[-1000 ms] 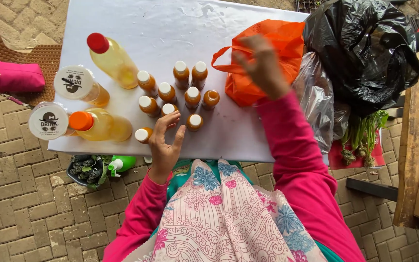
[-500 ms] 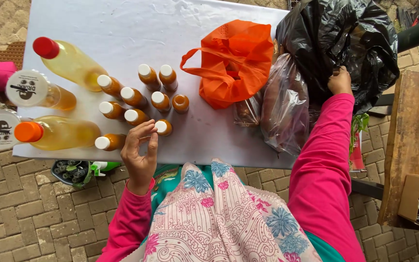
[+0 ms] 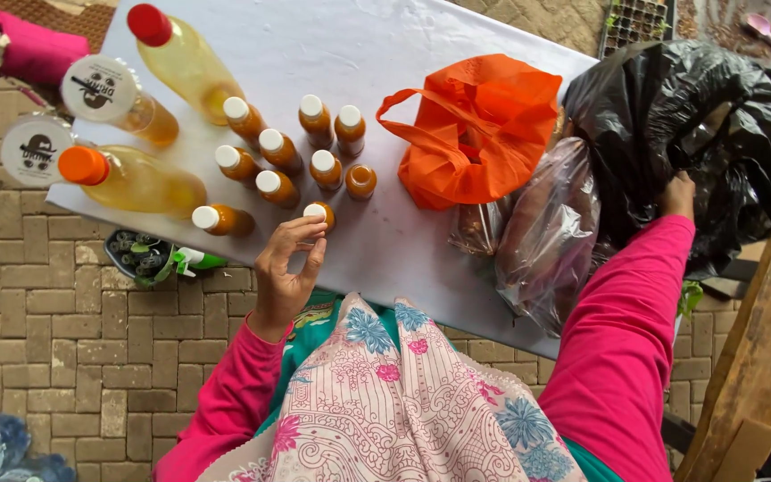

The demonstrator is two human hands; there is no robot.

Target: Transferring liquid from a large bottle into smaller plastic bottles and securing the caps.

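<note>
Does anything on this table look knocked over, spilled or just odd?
No spill shows. The small amber bottles stand upright in a loose cluster, but one small white-capped bottle lies on its side by the table's near edge, as do the large bottles. The left hand touches the nearest small bottle.
</note>
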